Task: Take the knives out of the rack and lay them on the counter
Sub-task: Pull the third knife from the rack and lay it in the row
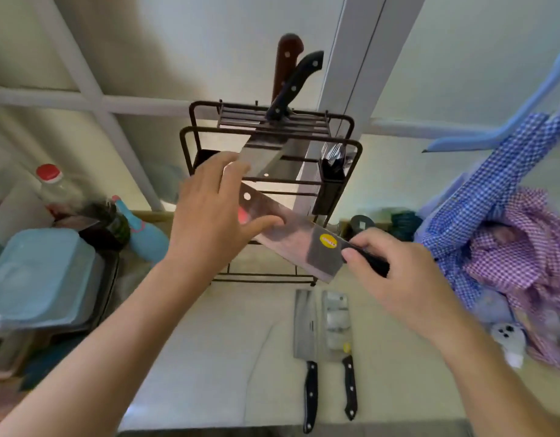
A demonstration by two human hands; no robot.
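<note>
A dark wire knife rack (348, 146) stands at the back of the pale counter (209, 357). Two knives stay in its top slots: one with a black handle (296, 83) and a wide blade, one with a brown handle (286, 58) behind it. My right hand (395, 279) grips the black handle of a cleaver (291, 238) with a yellow sticker, held in the air in front of the rack. My left hand (215, 216) has its fingers spread, with the thumb touching the cleaver's blade. Two cleavers (305, 326) (337, 323) lie side by side on the counter, handles toward me.
A light blue tub (35, 279) sits in a dark tray at the left, with a red-capped bottle (51, 184) and a blue bottle (146, 234) behind it. Checked blue and purple cloths (509, 231) hang at the right. A black holder with utensils (332, 178) hangs on the rack's right side.
</note>
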